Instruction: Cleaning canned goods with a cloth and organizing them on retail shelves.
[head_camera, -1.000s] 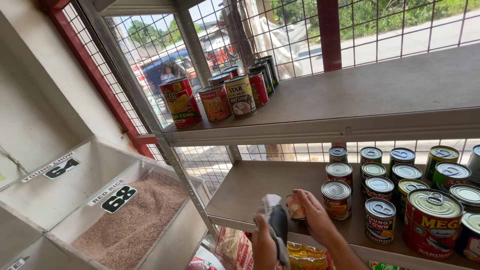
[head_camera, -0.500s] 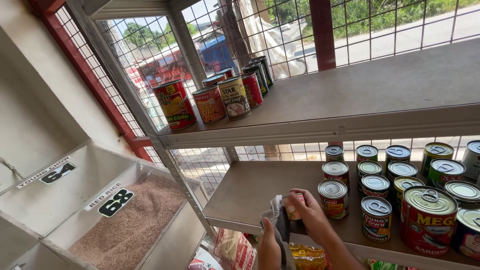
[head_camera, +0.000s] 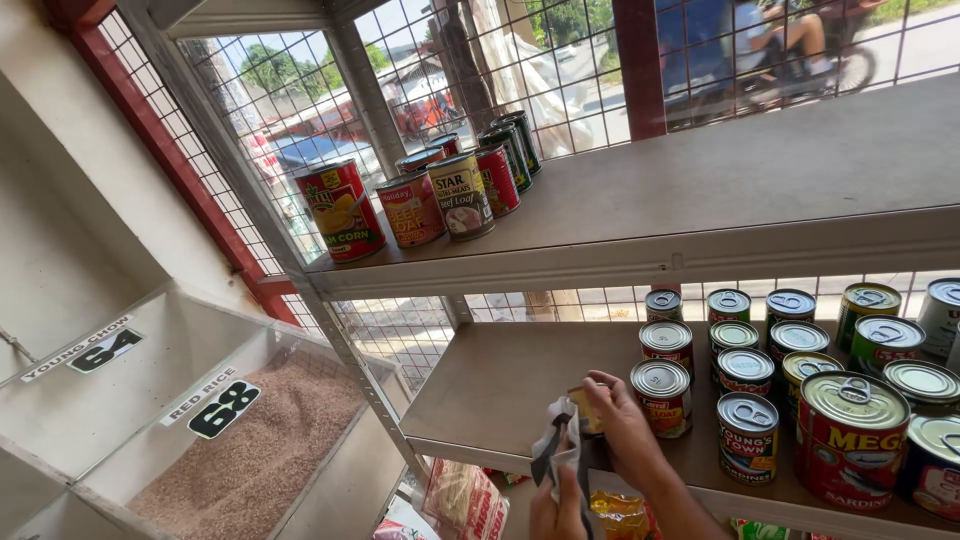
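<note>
head view: small can tilted in right hand

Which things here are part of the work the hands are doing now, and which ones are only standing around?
In hand:
- small can, held by the right hand
- cloth, held by the left hand

Standing around:
- cans on the lower shelf
- cans on the upper shelf
- bin of reddish grain
- packets below the shelf

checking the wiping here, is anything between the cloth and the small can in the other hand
Nothing visible: the left hand holds the cloth right against the small can gripped by the right hand, above the lower shelf.
</note>
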